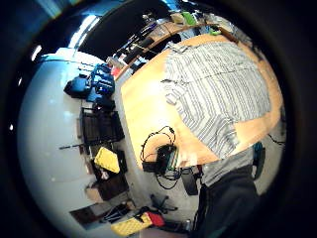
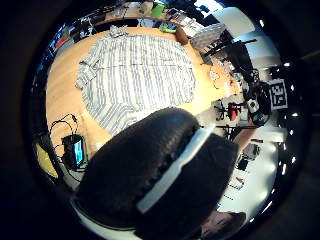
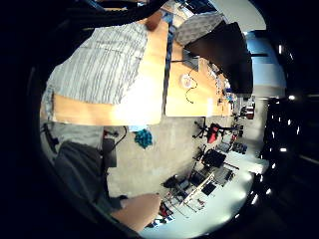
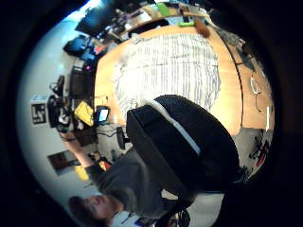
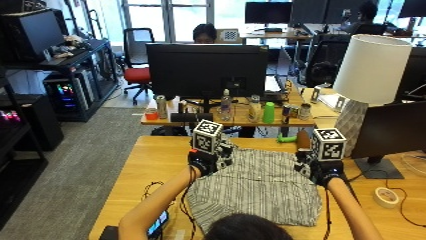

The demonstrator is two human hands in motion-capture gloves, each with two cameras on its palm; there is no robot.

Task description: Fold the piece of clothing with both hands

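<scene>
A striped shirt lies spread flat on the wooden table, its near hem just beyond the person's head. Farther on, the left hand and right hand hang above its far corners; whether their fingers are spread or curled cannot be told.

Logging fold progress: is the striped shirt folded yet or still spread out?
Spread out. The striped shirt lies flat on the wooden table, with no fold visible; the left hand and right hand are at its far corners.
</scene>
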